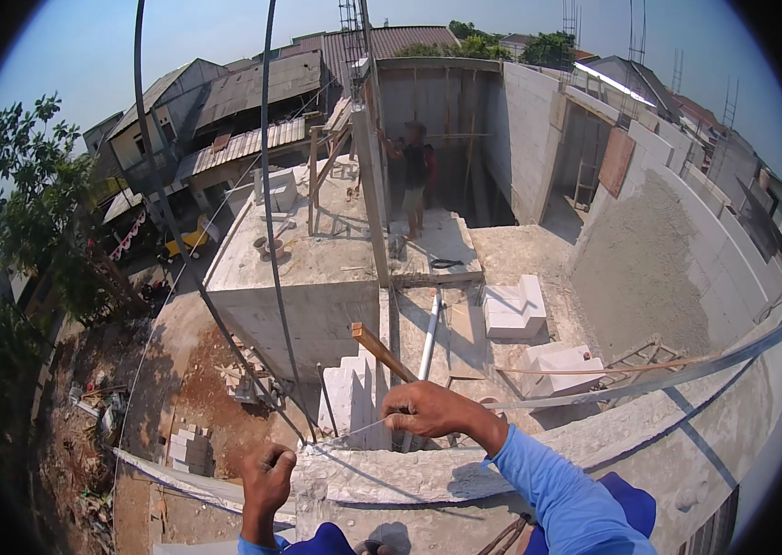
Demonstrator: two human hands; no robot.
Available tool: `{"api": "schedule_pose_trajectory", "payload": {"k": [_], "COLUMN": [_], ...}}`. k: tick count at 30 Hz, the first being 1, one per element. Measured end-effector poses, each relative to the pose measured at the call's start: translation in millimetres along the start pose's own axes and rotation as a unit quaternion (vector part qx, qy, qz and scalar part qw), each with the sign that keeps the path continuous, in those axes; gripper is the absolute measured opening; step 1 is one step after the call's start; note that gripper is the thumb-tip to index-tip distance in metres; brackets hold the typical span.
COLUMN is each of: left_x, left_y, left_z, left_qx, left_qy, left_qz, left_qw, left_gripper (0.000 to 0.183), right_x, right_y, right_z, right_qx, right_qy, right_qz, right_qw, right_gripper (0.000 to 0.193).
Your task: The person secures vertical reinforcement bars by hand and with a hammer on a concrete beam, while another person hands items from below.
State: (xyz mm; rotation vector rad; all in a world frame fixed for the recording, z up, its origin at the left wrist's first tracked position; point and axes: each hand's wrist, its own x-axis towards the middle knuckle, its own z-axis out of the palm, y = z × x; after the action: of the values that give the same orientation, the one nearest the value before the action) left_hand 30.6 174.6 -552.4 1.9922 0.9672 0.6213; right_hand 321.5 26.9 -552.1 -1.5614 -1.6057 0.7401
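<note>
My right hand (437,410) is closed in a pinch above the rough top of a wall (520,467). A thin pale string (358,430) runs from its fingers toward the left, past the feet of upright steel bars (282,287). Lower and to the left, my left hand (266,479) is curled into a fist beside the wall's end; what it holds is hidden. A squared wooden stick (381,351) juts up just beyond my right hand, and I cannot tell whether the hand touches it.
Pale blocks (513,310) and a white pipe (430,333) lie on the lower slab beyond. A person (416,176) stands farther off by a concrete post (372,194). A long metal strip (650,375) crosses at right. The ground drops away at left, with stacked blocks (190,449) below.
</note>
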Motion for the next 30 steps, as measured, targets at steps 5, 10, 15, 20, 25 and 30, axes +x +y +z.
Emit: {"api": "schedule_pose_trajectory", "payload": {"k": [5,10,15,20,25,30], "left_x": [-9,-17,-26,-30,-31,-30], "left_y": [-14,-31,-51,-65,-72,-76], "left_z": [-1,-5,-5,-6,-9,-10], "left_qx": [0.004,-0.026,-0.040,-0.066,-0.083,-0.077], "left_qy": [0.011,0.014,0.029,0.027,0.030,0.030], "left_qz": [0.002,-0.036,-0.073,-0.088,-0.114,-0.123], "left_qw": [1.000,0.999,0.996,0.994,0.990,0.989], "left_gripper": [0.012,0.011,0.011,0.011,0.012,0.011], "right_x": [2,5,7,10,15,17], "right_y": [1,2,10,20,26,29], "right_z": [-5,1,7,14,23,28], "right_qx": [-0.070,-0.082,-0.076,-0.084,-0.081,-0.082], "right_qy": [0.009,0.005,0.006,0.003,0.003,0.002], "right_qz": [0.015,0.037,0.046,0.039,0.028,0.036], "right_qw": [0.997,0.996,0.996,0.996,0.996,0.996], "right_gripper": [0.019,0.017,0.017,0.017,0.017,0.016]}}
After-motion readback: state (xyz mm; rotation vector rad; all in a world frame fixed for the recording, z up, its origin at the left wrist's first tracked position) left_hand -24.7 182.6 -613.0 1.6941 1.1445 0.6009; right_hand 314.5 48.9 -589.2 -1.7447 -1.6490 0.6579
